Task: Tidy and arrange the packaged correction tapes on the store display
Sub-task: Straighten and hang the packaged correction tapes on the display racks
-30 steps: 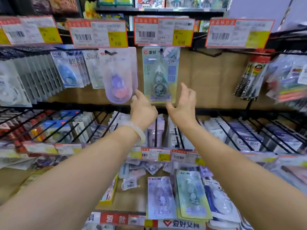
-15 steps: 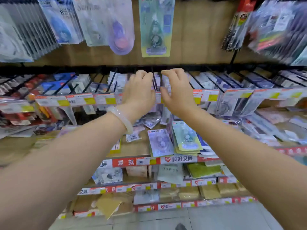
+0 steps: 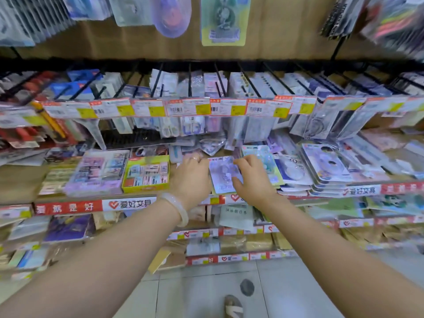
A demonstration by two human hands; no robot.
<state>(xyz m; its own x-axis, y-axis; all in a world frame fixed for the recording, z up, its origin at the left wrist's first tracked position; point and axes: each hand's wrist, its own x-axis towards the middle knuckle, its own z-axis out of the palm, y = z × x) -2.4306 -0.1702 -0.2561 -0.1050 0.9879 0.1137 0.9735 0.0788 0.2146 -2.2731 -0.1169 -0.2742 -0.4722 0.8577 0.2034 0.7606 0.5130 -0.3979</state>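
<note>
Reaching down to the flat shelf (image 3: 107, 198), both hands close on a purple pack (image 3: 223, 174) lying face-up near the front edge. Left hand (image 3: 191, 174) sits at the pack's left side, fingers curled, though whether it truly grips is hard to tell; right hand (image 3: 251, 177) pinches the right edge, thumb on the face. Best play, I'd say: lift evenly from both edges, square it against the green pack (image 3: 259, 154) just beside it, and avoid nudging the yellow box (image 3: 146, 173).

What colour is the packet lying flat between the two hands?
Pale purple packet, with a whitish top edge; head view, slightly blurred.
</note>
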